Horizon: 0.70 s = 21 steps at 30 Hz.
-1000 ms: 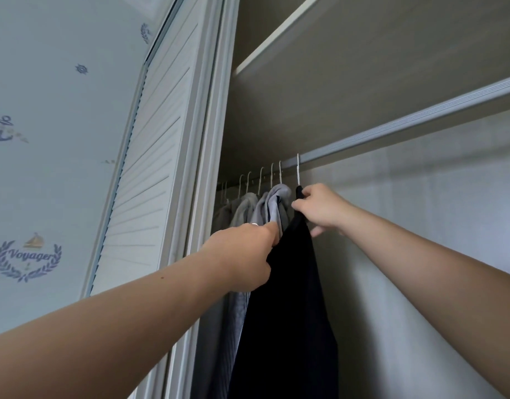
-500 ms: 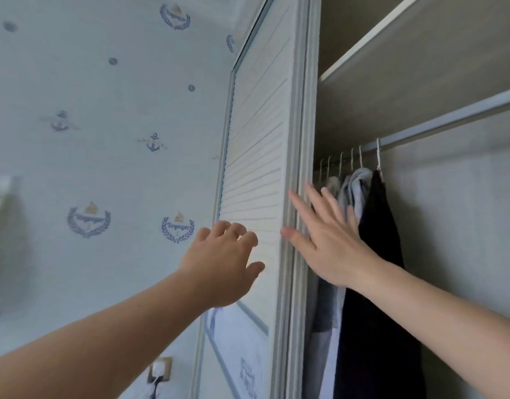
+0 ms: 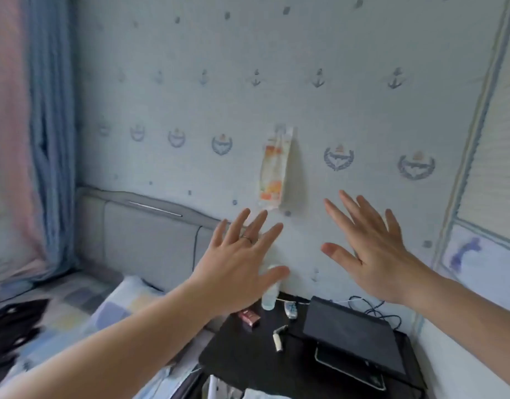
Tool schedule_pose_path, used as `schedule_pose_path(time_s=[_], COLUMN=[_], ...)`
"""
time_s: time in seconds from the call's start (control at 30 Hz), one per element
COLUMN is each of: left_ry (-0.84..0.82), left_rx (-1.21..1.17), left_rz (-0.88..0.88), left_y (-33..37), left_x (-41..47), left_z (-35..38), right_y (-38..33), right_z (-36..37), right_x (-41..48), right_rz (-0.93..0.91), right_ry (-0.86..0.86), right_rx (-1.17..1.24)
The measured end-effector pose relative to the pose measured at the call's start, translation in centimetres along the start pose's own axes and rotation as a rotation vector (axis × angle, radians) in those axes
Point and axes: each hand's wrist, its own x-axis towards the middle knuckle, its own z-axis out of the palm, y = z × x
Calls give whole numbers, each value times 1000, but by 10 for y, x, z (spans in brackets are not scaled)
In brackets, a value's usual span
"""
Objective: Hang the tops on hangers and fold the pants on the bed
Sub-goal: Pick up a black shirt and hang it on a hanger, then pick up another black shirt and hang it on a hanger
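Both hands empty, swinging toward the bed.

Fingers spread wide on the left hand (image 3: 236, 266), a ring (image 3: 247, 239) on one of them, nothing gripped; the right hand (image 3: 374, 254) is just as splayed and bare, palms facing the wall (image 3: 305, 82). Below them sits a dark side table (image 3: 248, 364) with a laptop (image 3: 354, 338) and a bottle (image 3: 269, 298). Far left, the bed (image 3: 75, 312) shows a checked cover, and on it, at the near-left edge, a dark garment (image 3: 12, 332), too blurred to say top or pants. No hanger or wardrobe rail in view. My read: that dark piece is yet to be dealt with, so there's work left, and the hands look free to take it.
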Motion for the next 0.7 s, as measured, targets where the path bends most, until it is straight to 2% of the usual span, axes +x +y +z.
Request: schedule_pose_path(time_s=[0.1,0.23,0.43,0.7], left_ry=[-50,-130,-234,-292], left_rx=[22,33,-24,-196], left_rz=[-139,-427,-848,-1291], left_y=[-56,-131,-195,-266], left_x=[-67,-178,-324,-430], left_z=[7,22,55,96], right_y=[-65,-168,-302,-448], right_z=[42,117,218,326], right_x=[14,34,43,71], right_rz=[-117,-304,-541,-688], right_ry=[-71,-177,-344,-594], right_rx=[69,179,332,498])
